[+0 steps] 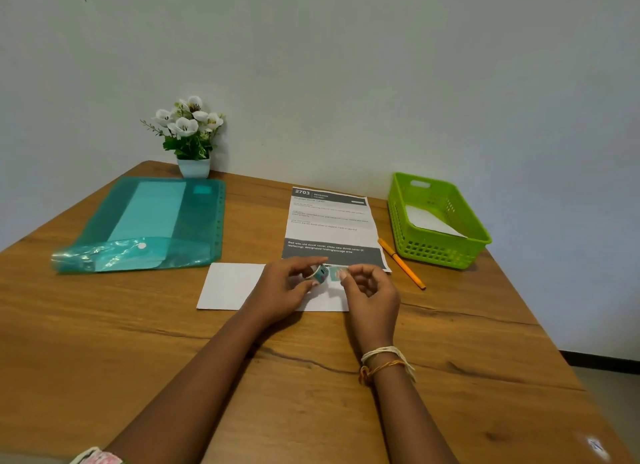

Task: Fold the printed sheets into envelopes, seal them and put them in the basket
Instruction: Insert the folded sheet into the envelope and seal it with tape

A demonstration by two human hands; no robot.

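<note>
A folded white envelope (230,285) lies flat on the wooden table (104,342) under my hands. My left hand (282,289) grips a small roll of patterned teal tape (320,273) above it. My right hand (370,290) pinches the pulled-out free end of the tape (336,274). Just behind them lies a printed sheet (330,226) headed 2703. The green basket (438,218) stands at the right with a white folded paper (431,221) inside.
An orange pen (401,263) lies between the printed sheet and the basket. A teal plastic folder (152,221) holding paper sits at the left. A pot of white flowers (192,134) stands against the wall behind the folder.
</note>
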